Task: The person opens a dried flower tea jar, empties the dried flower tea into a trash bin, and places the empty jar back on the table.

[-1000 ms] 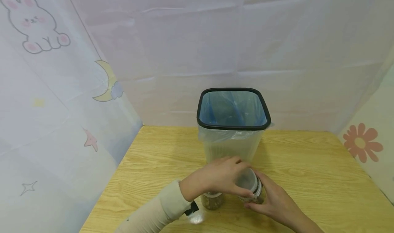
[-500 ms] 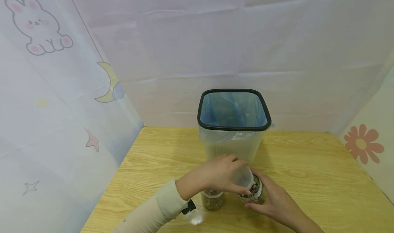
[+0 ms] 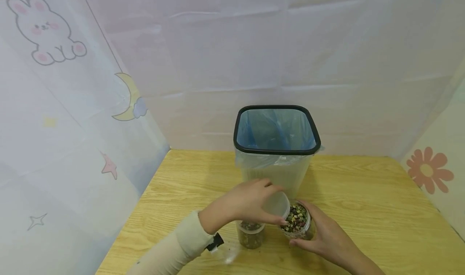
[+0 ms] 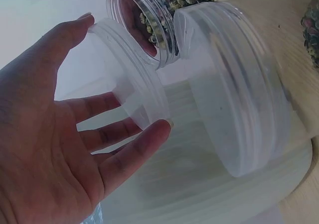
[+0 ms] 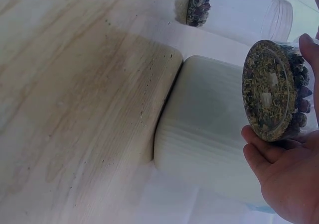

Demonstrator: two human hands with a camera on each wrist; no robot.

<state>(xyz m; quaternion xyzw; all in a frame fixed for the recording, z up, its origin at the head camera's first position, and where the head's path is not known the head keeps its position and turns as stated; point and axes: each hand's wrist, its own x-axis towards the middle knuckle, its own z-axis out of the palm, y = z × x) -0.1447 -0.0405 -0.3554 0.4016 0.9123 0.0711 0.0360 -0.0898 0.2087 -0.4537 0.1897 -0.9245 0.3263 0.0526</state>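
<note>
In the head view my left hand [image 3: 250, 202] pinches a translucent round lid [image 3: 277, 205] by its edge. My right hand [image 3: 327, 236] holds an uncapped clear jar [image 3: 306, 230] around its side. Dried flowers and herbs in green, yellow and red fill it. The lid is tilted, just left of the jar's mouth. A second clear jar [image 3: 250, 238] stands on the table under my left hand, which hides its upper part. The left wrist view shows thumb and fingertips on the lid [image 4: 134, 79], and a large frosted ridged round piece [image 4: 229, 89] beside it.
A translucent bin [image 3: 274, 172] with a black rim and blue liner stands behind my hands on the wood-grain table [image 3: 196, 178]. Printed cloth [image 3: 225, 57] hangs behind the table. A bright shiny patch [image 3: 229, 257] lies near my left sleeve.
My left hand has lifted the lid off the jar and moved it left, uncovering the dried flowers. My right hand keeps its hold in nearly the same place.
</note>
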